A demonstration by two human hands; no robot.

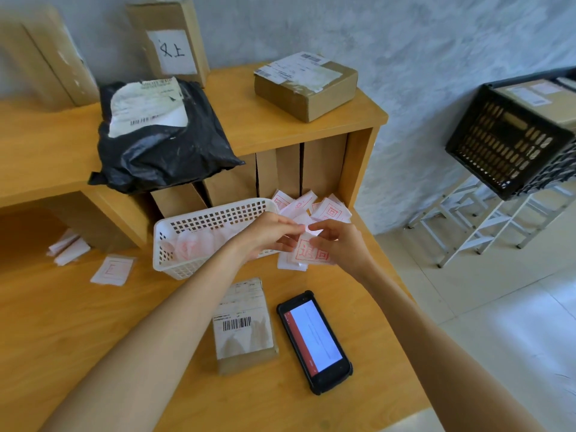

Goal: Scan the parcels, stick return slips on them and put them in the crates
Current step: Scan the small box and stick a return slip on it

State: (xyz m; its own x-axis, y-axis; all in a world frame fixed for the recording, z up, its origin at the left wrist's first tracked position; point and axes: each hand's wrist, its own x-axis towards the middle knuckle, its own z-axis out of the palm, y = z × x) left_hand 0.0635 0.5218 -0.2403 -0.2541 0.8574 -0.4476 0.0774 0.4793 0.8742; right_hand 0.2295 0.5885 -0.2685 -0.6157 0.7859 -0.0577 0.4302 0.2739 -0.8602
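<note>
Peeling a red-stamped return slip looks to be the step in hand, left hand and right hand both pinching its top edge above the desk; next it needs pressing onto the small cardboard parcel lying beside the handheld scanner.

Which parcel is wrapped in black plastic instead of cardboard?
The black bag parcel on the shelf's left; the shelf box and desk box are brown cardboard.

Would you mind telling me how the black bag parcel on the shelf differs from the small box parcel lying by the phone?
The black bag parcel is soft, crumpled plastic; the small box parcel is rigid brown cardboard. The bag sits up on the shelf; the box lies on the desk below. The bag looks bulkier. Both carry white barcode labels facing up.
</note>
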